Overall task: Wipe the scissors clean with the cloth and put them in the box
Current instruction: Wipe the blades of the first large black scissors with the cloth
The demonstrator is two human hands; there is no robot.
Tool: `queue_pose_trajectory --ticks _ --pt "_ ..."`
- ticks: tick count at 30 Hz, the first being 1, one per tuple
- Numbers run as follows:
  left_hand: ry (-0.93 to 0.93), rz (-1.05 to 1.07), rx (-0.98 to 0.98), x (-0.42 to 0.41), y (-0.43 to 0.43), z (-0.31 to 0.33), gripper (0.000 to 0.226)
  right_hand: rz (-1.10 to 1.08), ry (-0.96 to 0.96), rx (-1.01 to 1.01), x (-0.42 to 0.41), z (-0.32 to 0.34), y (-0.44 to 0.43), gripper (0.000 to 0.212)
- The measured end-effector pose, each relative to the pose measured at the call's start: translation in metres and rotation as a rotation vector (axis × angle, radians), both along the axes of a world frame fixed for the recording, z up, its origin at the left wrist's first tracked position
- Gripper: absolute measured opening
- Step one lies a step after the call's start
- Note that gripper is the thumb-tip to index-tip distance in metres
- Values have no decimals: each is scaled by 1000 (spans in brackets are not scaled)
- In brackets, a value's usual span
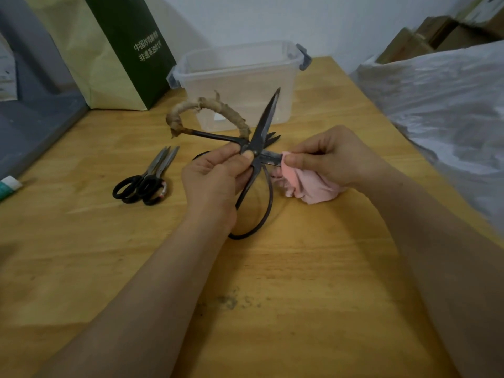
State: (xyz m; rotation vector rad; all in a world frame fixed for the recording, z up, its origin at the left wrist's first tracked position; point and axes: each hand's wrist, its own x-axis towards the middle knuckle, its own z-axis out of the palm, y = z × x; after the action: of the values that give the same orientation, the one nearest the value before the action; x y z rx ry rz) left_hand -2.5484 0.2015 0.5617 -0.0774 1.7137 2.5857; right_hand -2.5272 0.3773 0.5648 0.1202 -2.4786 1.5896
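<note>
My left hand (pixel 215 184) grips a large black iron pair of scissors (pixel 263 124) at the pivot, held above the wooden table with its blades spread wide. One blade points up toward the box and the other points right. My right hand (pixel 332 156) pinches a pink cloth (pixel 308 184) around the right-pointing blade. The scissors' black loop handle hangs below my left hand. The clear plastic box (pixel 231 85) with grey latches stands open just behind, with nothing visible inside.
Another dark pair of scissors with a tan-wrapped handle (pixel 207 105) lies between my hands and the box. Black-handled scissors (pixel 144 184) lie at the left. A green-and-tan paper bag (pixel 109 50) stands at the back left; a plastic-covered bundle (pixel 436 91) borders the table's right edge.
</note>
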Motion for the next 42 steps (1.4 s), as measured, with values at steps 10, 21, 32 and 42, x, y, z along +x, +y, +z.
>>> queue_pose_trajectory --ticks 10,21,32,42 --pt "-1 -32 0 2 5 -1 18 7 9 80 -2 2 -7 9" --pt "-51 26 -6 -3 -6 6 19 -36 -80 257 3 -3 17 28" --pt "-10 16 -7 -7 -10 6 18 -317 203 -69 6 7 27 18" --pt "-72 -97 -110 -1 1 -1 15 -159 332 -54 13 26 -5 27"
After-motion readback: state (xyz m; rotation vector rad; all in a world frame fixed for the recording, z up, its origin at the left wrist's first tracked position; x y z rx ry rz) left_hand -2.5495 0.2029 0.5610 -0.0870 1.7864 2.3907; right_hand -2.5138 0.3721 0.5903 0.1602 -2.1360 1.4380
